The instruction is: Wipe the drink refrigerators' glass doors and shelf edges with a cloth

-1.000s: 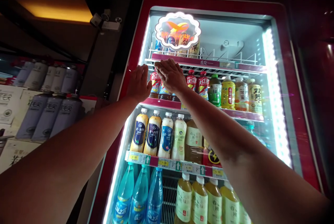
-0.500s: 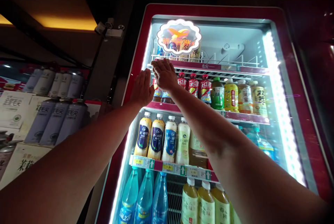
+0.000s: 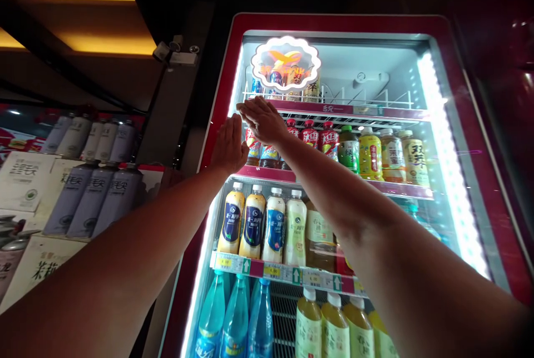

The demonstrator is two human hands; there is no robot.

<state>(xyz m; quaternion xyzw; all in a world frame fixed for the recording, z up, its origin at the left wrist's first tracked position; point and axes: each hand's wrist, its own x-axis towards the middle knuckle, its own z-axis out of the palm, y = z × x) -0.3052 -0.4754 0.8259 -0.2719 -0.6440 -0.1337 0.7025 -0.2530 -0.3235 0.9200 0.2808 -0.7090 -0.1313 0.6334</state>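
A lit drinks fridge with a red frame [image 3: 217, 96] and glass door fills the middle. My left hand [image 3: 228, 143] lies flat and open against the door's left edge, fingers up. My right hand [image 3: 262, 119] is flat and open too, palm on the glass just right of it, fingers pointing left at the level of the top shelf rail [image 3: 334, 108]. Neither hand holds anything. Behind the glass stand red-labelled bottles [image 3: 319, 138], green and yellow tea bottles [image 3: 369, 152], and cream and yellow bottles with blue labels [image 3: 258, 224] one shelf down.
Blue bottles [image 3: 233, 319] and pale yellow ones [image 3: 329, 330] fill the lowest visible shelf. Left of the fridge, a display of large grey bottles [image 3: 89, 196] and white cartons [image 3: 23, 180] stands by a dark pillar [image 3: 167, 113]. A dark red surface [image 3: 513, 96] is on the right.
Both hands stay flat on the door near its top left. The view has shifted so the fridge sits slightly lower and to the right; the right hand's fingers now point more leftward.
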